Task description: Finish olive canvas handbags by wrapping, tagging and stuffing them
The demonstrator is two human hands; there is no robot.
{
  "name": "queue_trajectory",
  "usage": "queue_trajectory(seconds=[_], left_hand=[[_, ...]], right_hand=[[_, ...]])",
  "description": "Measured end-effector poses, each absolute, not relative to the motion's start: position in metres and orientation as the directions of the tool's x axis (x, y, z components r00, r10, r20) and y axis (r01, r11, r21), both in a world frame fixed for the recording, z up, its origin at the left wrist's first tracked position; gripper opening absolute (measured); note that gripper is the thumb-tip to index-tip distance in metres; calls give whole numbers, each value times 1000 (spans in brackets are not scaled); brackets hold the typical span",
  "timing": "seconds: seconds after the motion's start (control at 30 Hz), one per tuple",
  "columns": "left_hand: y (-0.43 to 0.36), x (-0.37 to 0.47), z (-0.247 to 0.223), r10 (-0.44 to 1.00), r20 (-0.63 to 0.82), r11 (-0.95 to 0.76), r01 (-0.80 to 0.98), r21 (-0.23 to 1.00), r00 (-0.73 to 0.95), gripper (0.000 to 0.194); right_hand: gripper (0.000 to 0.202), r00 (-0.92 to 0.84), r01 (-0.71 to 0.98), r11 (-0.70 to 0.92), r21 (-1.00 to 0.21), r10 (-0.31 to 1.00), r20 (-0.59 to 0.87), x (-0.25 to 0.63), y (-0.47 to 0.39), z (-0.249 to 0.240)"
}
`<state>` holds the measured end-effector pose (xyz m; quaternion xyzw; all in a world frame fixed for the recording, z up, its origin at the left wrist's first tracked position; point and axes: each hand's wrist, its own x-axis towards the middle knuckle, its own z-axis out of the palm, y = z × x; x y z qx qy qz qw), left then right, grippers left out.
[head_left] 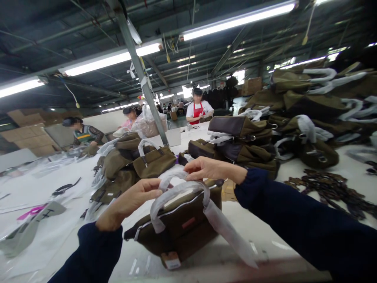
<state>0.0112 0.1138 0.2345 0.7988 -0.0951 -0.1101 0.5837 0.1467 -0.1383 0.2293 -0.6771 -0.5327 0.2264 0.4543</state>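
Note:
An olive-green handbag (188,226) with a dark trim stands upright on the white table before me, its silver zipper (179,209) running along the top. White wrapping covers its two handles (176,188), and a loose wrapped strip (228,232) hangs down its right side. A paper tag (171,260) dangles at the lower front. My left hand (134,198) is closed, with thumb and fingertips at the left of the wrapped handles. On the far side, my right hand (209,169) pinches the top of a handle wrap between thumb and fingers.
Stacked olive bags fill the right (312,98) and the middle left (123,165). Dark straps (326,190) lie heaped at right. Plastic sheets and a black strap (66,186) are at left. A slanted metal post (141,74) rises behind. Co-workers (198,110) sit farther back.

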Motion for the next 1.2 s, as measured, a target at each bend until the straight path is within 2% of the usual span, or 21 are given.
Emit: queue_trajectory(seconds=[0.1,0.17,0.2,0.27,0.33,0.4,0.43,0.5,0.57,0.63,0.7,0.77,0.83,0.9,1.0,1.1,1.2], left_hand=[[113,21,234,-269,-82,-349,-17,937,960,32],[111,25,230,-192,29,-472,-118,874,981,26],[109,25,228,-146,116,-567,-180,804,982,23],[106,24,222,-36,331,-763,-239,601,943,19],[103,20,218,60,495,-878,-190,439,867,13],[101,18,215,122,543,-901,-137,412,831,9],[101,17,214,132,528,-886,-139,442,839,8],[101,18,216,114,456,-819,-176,546,883,9],[102,20,219,61,360,-719,-209,662,931,12],[100,23,222,13,285,-624,-215,752,959,16],[98,23,225,-16,242,-552,-210,807,970,20],[97,21,228,-25,220,-499,-202,843,975,27],[98,17,232,-46,182,-470,-182,863,982,33],[99,11,239,-111,114,-487,-154,860,987,33],[98,5,251,-209,59,-550,-167,818,976,31],[90,11,258,-209,141,-641,-244,728,968,34],[80,23,259,-214,138,-707,-251,661,967,18]], right_hand=[[29,362,505,-71,-860,922,137,152,-134,233],[27,403,607,-120,-786,899,174,151,-133,235],[28,425,696,-160,-700,877,222,149,-132,236],[28,463,850,-289,-440,808,364,143,-128,235],[20,490,869,-452,-203,723,488,137,-124,232],[7,535,812,-572,-116,652,537,133,-121,229],[8,567,788,-601,-130,628,534,133,-121,228],[19,609,786,-564,-254,633,479,137,-125,230],[33,550,821,-370,-436,720,424,140,-132,237],[50,402,830,-130,-542,814,420,139,-137,248],[69,284,864,-43,-501,864,416,132,-136,256],[79,255,928,-124,-353,898,357,125,-129,257],[59,313,945,-263,-196,903,294,121,-118,251],[37,394,919,-377,-115,870,297,120,-109,244],[30,448,886,-459,-66,811,377,118,-102,237],[22,450,875,-483,-28,791,414,116,-99,238],[26,443,883,-466,-54,790,423,119,-100,241]])
